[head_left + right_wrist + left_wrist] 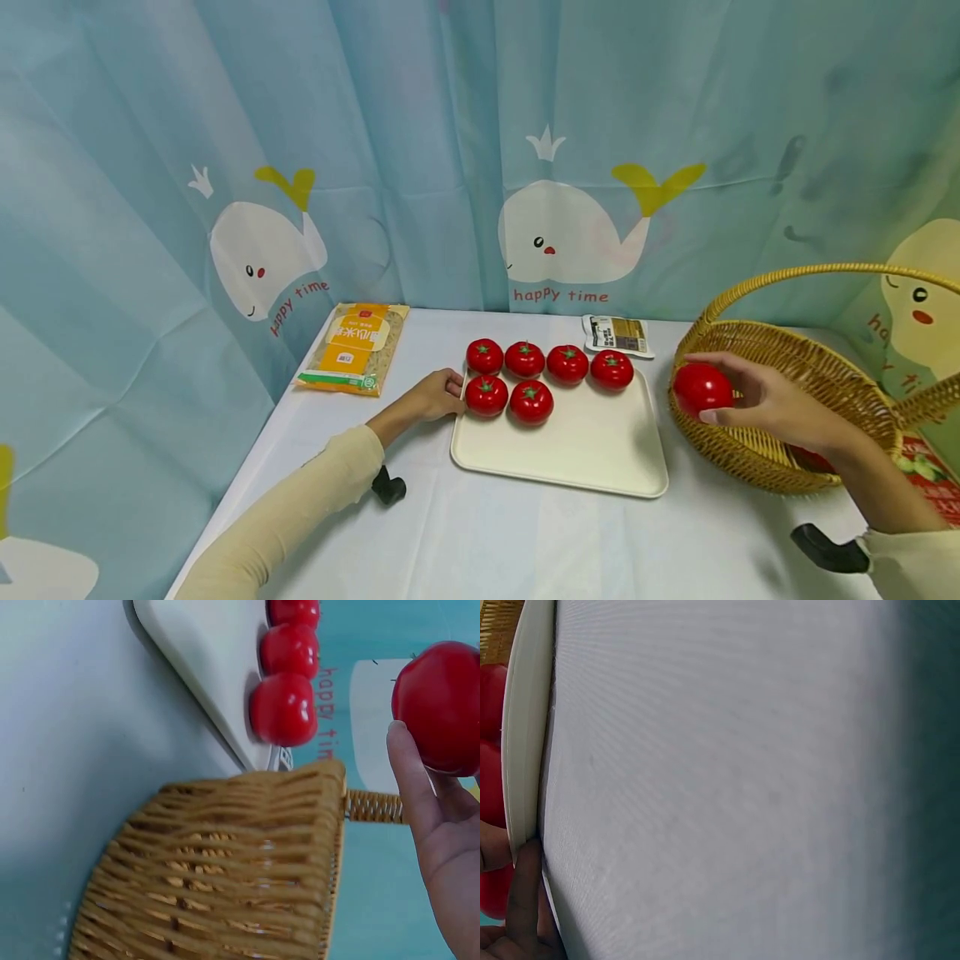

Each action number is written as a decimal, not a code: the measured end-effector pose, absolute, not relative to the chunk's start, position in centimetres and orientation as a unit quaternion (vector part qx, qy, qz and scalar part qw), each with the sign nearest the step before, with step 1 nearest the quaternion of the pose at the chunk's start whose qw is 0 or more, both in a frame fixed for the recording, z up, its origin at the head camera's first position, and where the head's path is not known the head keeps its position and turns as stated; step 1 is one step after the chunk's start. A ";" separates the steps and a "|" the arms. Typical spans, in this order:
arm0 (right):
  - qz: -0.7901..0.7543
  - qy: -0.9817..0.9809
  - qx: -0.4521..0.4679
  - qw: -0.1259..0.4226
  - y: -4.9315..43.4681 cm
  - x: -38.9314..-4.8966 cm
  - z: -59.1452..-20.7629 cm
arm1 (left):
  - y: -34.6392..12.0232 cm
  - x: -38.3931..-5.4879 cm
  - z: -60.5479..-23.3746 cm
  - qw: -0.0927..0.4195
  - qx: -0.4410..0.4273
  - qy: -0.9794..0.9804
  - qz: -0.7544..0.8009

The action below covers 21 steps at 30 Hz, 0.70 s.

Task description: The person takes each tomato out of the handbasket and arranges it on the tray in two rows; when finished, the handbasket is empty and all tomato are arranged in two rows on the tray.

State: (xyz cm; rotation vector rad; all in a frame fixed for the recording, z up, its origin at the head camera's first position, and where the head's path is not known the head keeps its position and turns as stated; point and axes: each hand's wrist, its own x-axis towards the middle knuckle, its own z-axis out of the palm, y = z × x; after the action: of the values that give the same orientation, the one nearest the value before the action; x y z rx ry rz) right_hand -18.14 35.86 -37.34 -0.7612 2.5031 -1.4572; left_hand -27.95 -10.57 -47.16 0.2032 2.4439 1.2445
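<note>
My right hand point(787, 404) holds a red tomato point(702, 390) between thumb and fingers, above the near left rim of a wicker basket point(765, 467). In the right wrist view that same tomato point(442, 709) is raised higher than the basket's side. A cream tray point(592, 458) lies left of the basket. My left hand point(433, 396) pinches its left edge, with the thumb over the rim and a finger point(525, 889) below it in the left wrist view. Several tomatoes point(567, 365) form a back row on the tray, and two more point(531, 403) sit in front at the left.
A yellow bag of noodles point(352, 348) lies at the table's back left. Behind the tray is a small flat food packet point(618, 336). The basket's tall arched handle point(810, 271) rises on the right, and something red point(812, 458) shows inside. A printed curtain point(420, 167) closes off the back.
</note>
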 end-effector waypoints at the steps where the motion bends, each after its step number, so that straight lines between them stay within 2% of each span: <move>1: -0.489 0.831 -0.256 0.075 35.7 -18.1 -37.4 | -10.6 -27.9 -47.2 0.193 0.073 0.872 0.443; 12: -0.483 0.822 -0.294 0.075 34.1 -18.0 -37.8 | -10.6 -27.8 -47.0 0.194 0.073 0.872 0.443; 21: -0.511 0.782 -0.343 0.098 33.1 -18.2 -38.2 | -10.5 -27.8 -47.0 0.195 0.072 0.869 0.449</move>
State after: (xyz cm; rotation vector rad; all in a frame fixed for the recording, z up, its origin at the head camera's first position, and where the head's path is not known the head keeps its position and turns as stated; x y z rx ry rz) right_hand -18.18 33.13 -38.19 -1.0162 2.3150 -1.5116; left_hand -27.78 -10.52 -46.99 0.2005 2.4355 1.2582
